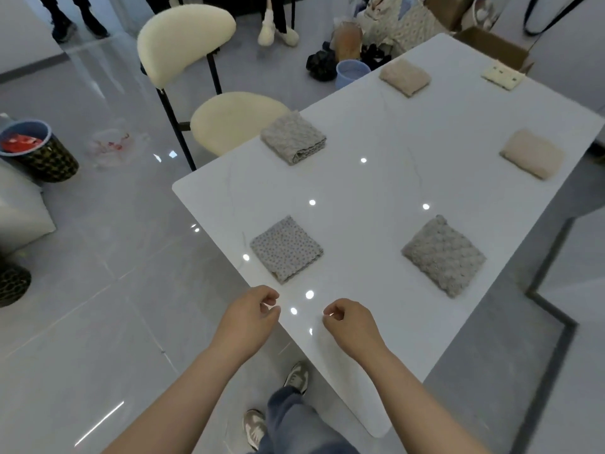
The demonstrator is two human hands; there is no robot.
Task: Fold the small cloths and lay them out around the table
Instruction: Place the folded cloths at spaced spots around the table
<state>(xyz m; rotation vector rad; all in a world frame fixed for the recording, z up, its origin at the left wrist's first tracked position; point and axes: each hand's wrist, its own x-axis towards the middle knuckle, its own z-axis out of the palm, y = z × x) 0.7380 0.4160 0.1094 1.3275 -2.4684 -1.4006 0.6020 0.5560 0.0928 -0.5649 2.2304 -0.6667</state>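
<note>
Left hand [248,312] and right hand [350,319] are held over the near edge of the table [360,191], fingers loosely curled, nothing gripped. Folded cloths are laid in two rows: speckled cloth [286,249] near left, knobbly cloth [443,255] near right; grey cloth [293,137] and beige cloth [532,154] midway; tan cloth [405,77] and cream cloth [502,75] far.

A wide bare lane runs down the middle of the table [370,191], between the left cloths [286,249] and the right cloths [443,255], with gaps between neighbours in each row. The near corner by the left hand [252,314] and right hand [348,317] lies bare. A cream chair [235,121] stands against the left edge; what seem to be bags [393,27] crowd the floor past the far end.
</note>
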